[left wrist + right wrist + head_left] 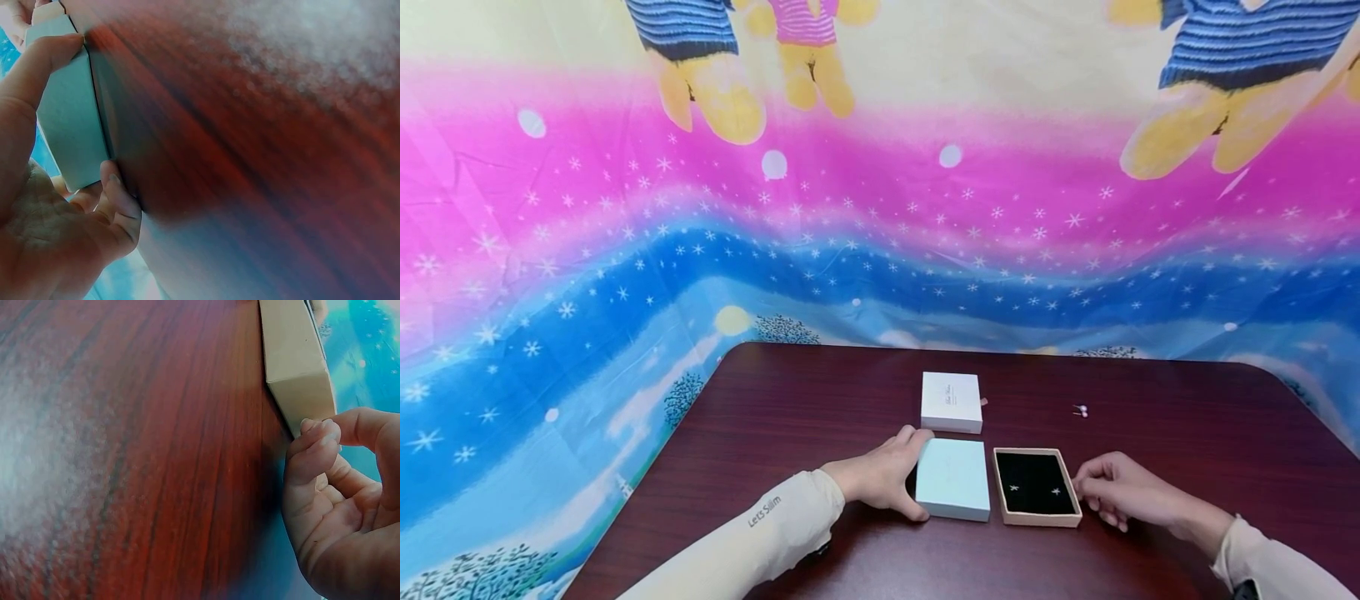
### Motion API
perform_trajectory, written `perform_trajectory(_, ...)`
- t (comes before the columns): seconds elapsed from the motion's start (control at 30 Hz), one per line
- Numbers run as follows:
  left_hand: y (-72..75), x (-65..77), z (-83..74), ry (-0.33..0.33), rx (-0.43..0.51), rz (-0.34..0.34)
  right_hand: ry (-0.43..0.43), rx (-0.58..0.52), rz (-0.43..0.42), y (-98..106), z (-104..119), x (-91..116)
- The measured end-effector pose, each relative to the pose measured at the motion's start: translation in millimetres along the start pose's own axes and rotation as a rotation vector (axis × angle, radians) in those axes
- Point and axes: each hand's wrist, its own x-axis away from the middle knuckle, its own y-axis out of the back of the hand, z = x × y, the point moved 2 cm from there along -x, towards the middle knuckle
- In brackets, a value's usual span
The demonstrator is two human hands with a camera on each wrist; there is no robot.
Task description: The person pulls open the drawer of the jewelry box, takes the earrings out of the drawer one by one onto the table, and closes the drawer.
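My left hand (883, 473) grips a pale mint box (953, 479) from its left side, thumb at the near corner and fingers at the far one. The left wrist view shows the thumb (59, 53) along one end of the box. To its right lies an open box tray (1038, 518), tan-walled with a black insert (1033, 475). A pair of small star-like earrings (1056, 492) sits on the insert. At the tray's right wall, my right hand (1131, 492) has thumb and fingertips pinched together; the fingertips hide what lies between them.
A white box (951, 402) with dark lettering and a small tab on its right side stands behind the mint box. Two tiny pearl-like earrings (1081, 411) lie at the back right of the dark wooden table (820, 392). A printed cloth (880, 208) hangs behind.
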Motion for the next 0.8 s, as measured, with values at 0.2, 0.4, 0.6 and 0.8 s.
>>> perform_trajectory(0.2, 0.2, 0.3, -0.2, 0.001, 0.0, -0.001, 0.015, 0.026, -0.012, 3, 2, 2)
perform_trajectory(0.4, 0.1, -0.5, 0.0, -0.006, 0.0, -0.003, 0.003, 0.058, -0.065, 9, 5, 4)
perform_trajectory(0.6, -0.8, -0.7, 0.4, -0.005, 0.003, -0.003, -0.001, 0.064, -0.111, 12, 8, 6)
perform_trajectory(0.8, 0.3, -0.5, -0.1, -0.006, 0.001, -0.005, 0.02, 0.093, -0.175, 15, 16, 5)
